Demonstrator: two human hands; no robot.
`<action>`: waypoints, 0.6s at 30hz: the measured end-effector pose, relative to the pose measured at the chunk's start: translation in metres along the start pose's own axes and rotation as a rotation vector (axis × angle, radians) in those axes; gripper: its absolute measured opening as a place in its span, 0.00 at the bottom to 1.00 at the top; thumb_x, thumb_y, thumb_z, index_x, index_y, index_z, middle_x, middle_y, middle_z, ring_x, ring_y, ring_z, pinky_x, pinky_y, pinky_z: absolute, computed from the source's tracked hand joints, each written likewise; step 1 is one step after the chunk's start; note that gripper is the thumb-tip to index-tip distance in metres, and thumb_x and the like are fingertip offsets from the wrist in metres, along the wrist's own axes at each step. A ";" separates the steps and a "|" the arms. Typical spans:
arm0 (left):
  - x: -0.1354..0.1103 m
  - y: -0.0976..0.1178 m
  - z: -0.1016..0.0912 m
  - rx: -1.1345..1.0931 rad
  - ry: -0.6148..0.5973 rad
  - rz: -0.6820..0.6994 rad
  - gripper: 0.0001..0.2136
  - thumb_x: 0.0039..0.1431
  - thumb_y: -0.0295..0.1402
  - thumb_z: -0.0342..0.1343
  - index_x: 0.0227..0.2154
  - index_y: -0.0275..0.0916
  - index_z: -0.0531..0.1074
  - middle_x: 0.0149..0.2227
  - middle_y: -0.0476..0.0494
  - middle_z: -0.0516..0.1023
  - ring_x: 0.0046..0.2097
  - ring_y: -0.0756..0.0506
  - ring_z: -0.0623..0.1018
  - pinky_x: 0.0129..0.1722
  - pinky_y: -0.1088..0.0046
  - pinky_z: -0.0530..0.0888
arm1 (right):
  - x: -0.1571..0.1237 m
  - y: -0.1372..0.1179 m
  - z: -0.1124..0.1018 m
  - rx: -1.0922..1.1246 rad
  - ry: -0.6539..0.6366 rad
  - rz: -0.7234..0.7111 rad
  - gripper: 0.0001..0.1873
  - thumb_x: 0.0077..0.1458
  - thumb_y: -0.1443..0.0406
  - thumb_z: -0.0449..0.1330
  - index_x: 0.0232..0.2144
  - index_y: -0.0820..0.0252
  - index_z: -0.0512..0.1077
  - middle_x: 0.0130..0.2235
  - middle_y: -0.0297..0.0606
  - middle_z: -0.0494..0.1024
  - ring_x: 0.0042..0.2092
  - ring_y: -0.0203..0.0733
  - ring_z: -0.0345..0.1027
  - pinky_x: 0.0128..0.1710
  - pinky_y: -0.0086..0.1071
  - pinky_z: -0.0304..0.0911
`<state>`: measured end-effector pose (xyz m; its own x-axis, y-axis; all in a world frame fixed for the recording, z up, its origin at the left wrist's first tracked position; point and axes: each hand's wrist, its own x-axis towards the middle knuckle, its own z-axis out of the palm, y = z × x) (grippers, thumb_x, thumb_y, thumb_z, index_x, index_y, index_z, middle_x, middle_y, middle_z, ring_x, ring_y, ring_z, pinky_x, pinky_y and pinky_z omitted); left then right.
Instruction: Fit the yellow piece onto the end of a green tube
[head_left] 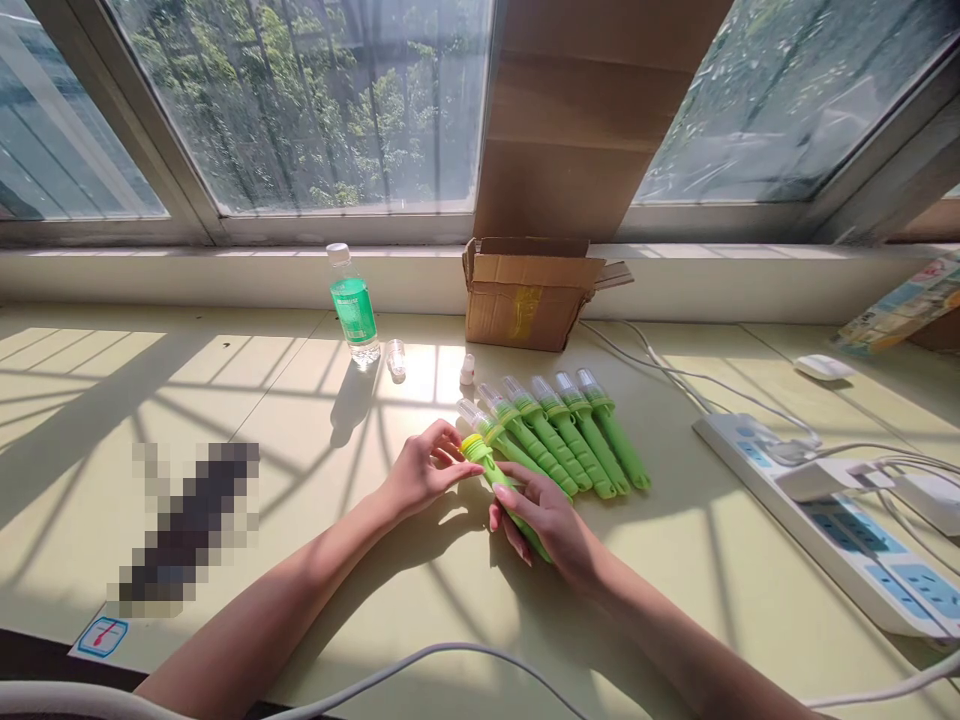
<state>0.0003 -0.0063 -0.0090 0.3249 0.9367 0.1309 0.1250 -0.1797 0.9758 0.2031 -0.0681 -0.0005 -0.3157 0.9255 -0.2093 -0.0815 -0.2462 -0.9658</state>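
Note:
My right hand is wrapped round the handle of a green stick-shaped tool that lies tilted over the pale green table. My left hand pinches the tool's yellow-green top end with its fingertips. Just behind lie several more green tools side by side, each with a clear cap on its far end. Two loose clear caps stand farther back on the table.
A clear bottle with a green label stands near the window sill. An open cardboard box sits behind the tools. A white power strip with cables lies at right, a white mouse beyond it. A blurred dark patch lies at left.

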 end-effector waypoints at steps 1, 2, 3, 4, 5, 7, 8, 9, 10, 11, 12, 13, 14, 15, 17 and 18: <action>0.000 0.000 0.000 -0.002 -0.003 0.000 0.19 0.52 0.44 0.74 0.34 0.42 0.68 0.32 0.48 0.79 0.32 0.44 0.81 0.29 0.68 0.75 | 0.000 0.001 0.000 -0.004 -0.001 -0.002 0.28 0.63 0.48 0.65 0.53 0.62 0.72 0.27 0.33 0.79 0.16 0.31 0.59 0.15 0.27 0.53; 0.000 0.000 0.000 -0.004 -0.004 0.001 0.20 0.52 0.44 0.74 0.34 0.42 0.68 0.32 0.48 0.79 0.32 0.44 0.81 0.30 0.68 0.75 | 0.000 0.001 0.000 -0.005 -0.003 -0.003 0.28 0.63 0.48 0.65 0.54 0.63 0.72 0.27 0.33 0.79 0.16 0.31 0.59 0.15 0.26 0.53; 0.000 0.000 0.000 -0.004 -0.002 0.002 0.20 0.52 0.44 0.74 0.34 0.42 0.68 0.32 0.48 0.79 0.32 0.44 0.81 0.30 0.68 0.75 | 0.001 0.001 0.000 -0.005 -0.005 -0.003 0.28 0.63 0.48 0.64 0.54 0.63 0.71 0.27 0.32 0.79 0.16 0.31 0.60 0.15 0.26 0.53; 0.000 0.001 0.000 -0.002 0.001 0.001 0.20 0.51 0.45 0.74 0.33 0.42 0.68 0.32 0.48 0.79 0.32 0.44 0.81 0.30 0.68 0.75 | 0.001 0.001 0.000 -0.005 -0.006 -0.002 0.28 0.62 0.48 0.65 0.54 0.63 0.71 0.26 0.32 0.79 0.16 0.31 0.60 0.15 0.26 0.53; 0.000 0.001 0.000 0.002 0.003 0.000 0.21 0.51 0.46 0.74 0.33 0.42 0.68 0.32 0.48 0.79 0.32 0.44 0.81 0.30 0.68 0.75 | 0.001 0.001 0.000 -0.005 -0.007 0.000 0.29 0.62 0.47 0.65 0.53 0.63 0.71 0.26 0.32 0.79 0.15 0.31 0.60 0.14 0.26 0.53; 0.001 0.001 0.000 0.010 0.006 -0.005 0.22 0.50 0.47 0.74 0.33 0.42 0.69 0.31 0.48 0.78 0.32 0.44 0.81 0.30 0.68 0.75 | 0.002 0.000 0.000 -0.008 -0.006 0.001 0.30 0.61 0.47 0.65 0.53 0.64 0.71 0.26 0.32 0.78 0.15 0.31 0.60 0.14 0.26 0.53; 0.001 0.001 0.000 0.014 0.006 -0.009 0.22 0.50 0.47 0.74 0.33 0.42 0.69 0.31 0.48 0.78 0.32 0.44 0.81 0.30 0.68 0.75 | 0.003 0.000 0.000 -0.010 -0.005 0.002 0.30 0.61 0.47 0.65 0.53 0.64 0.71 0.26 0.32 0.78 0.15 0.31 0.60 0.14 0.26 0.53; 0.001 0.001 0.000 0.016 0.007 -0.012 0.22 0.50 0.48 0.74 0.33 0.42 0.69 0.31 0.48 0.78 0.32 0.44 0.81 0.30 0.68 0.76 | 0.003 0.000 0.000 -0.010 -0.005 0.002 0.30 0.61 0.46 0.65 0.53 0.63 0.71 0.26 0.32 0.79 0.15 0.31 0.60 0.14 0.26 0.53; 0.001 0.001 0.000 0.018 0.007 -0.015 0.22 0.50 0.48 0.74 0.33 0.42 0.69 0.31 0.48 0.78 0.33 0.43 0.81 0.30 0.67 0.76 | 0.003 0.000 -0.001 -0.010 -0.006 0.003 0.30 0.61 0.46 0.65 0.53 0.63 0.71 0.26 0.32 0.79 0.15 0.31 0.60 0.14 0.26 0.53; 0.001 0.000 0.000 0.019 0.007 -0.016 0.22 0.50 0.48 0.74 0.33 0.42 0.69 0.31 0.48 0.78 0.33 0.43 0.81 0.30 0.67 0.76 | 0.003 0.000 -0.001 -0.009 -0.006 0.003 0.29 0.61 0.47 0.65 0.52 0.63 0.71 0.26 0.32 0.79 0.15 0.31 0.60 0.14 0.26 0.52; 0.001 -0.001 0.000 0.020 0.008 -0.015 0.22 0.50 0.47 0.74 0.33 0.42 0.69 0.31 0.48 0.78 0.33 0.43 0.81 0.30 0.67 0.76 | 0.003 0.000 -0.001 -0.007 -0.007 0.004 0.29 0.61 0.47 0.65 0.52 0.63 0.71 0.26 0.32 0.79 0.15 0.31 0.60 0.14 0.26 0.52; 0.001 -0.001 0.000 0.019 0.007 -0.012 0.21 0.50 0.47 0.74 0.33 0.42 0.69 0.31 0.48 0.78 0.33 0.43 0.81 0.31 0.67 0.76 | 0.003 0.000 0.000 -0.006 -0.007 0.005 0.29 0.61 0.47 0.65 0.52 0.63 0.71 0.26 0.32 0.79 0.15 0.31 0.60 0.14 0.26 0.52; 0.001 -0.002 0.000 0.017 0.005 -0.009 0.21 0.50 0.46 0.74 0.33 0.42 0.69 0.31 0.48 0.78 0.32 0.43 0.81 0.31 0.67 0.76 | 0.003 0.000 0.000 -0.005 -0.007 0.006 0.28 0.61 0.47 0.65 0.51 0.62 0.71 0.26 0.32 0.79 0.15 0.31 0.60 0.14 0.26 0.52; 0.002 -0.002 0.000 0.014 0.003 -0.007 0.21 0.50 0.46 0.74 0.34 0.42 0.69 0.31 0.48 0.78 0.32 0.44 0.81 0.31 0.67 0.76 | 0.002 0.000 0.000 -0.006 -0.005 0.006 0.28 0.60 0.47 0.65 0.51 0.62 0.71 0.26 0.32 0.79 0.15 0.31 0.60 0.14 0.26 0.52; 0.002 -0.003 0.000 0.006 -0.002 -0.006 0.20 0.51 0.45 0.74 0.34 0.42 0.69 0.31 0.49 0.78 0.32 0.44 0.81 0.31 0.67 0.76 | 0.002 -0.001 0.000 -0.010 -0.002 0.007 0.27 0.61 0.47 0.65 0.50 0.62 0.71 0.26 0.32 0.78 0.15 0.31 0.60 0.14 0.26 0.53; 0.002 -0.003 0.000 0.003 -0.001 -0.006 0.20 0.50 0.45 0.74 0.34 0.42 0.69 0.31 0.49 0.78 0.32 0.44 0.81 0.31 0.67 0.76 | 0.002 -0.002 0.000 -0.012 -0.001 0.006 0.27 0.61 0.47 0.65 0.50 0.62 0.71 0.25 0.32 0.78 0.15 0.31 0.60 0.15 0.26 0.53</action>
<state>0.0004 -0.0043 -0.0116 0.3255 0.9373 0.1249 0.1301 -0.1752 0.9759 0.2023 -0.0662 0.0007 -0.3168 0.9237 -0.2154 -0.0685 -0.2488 -0.9661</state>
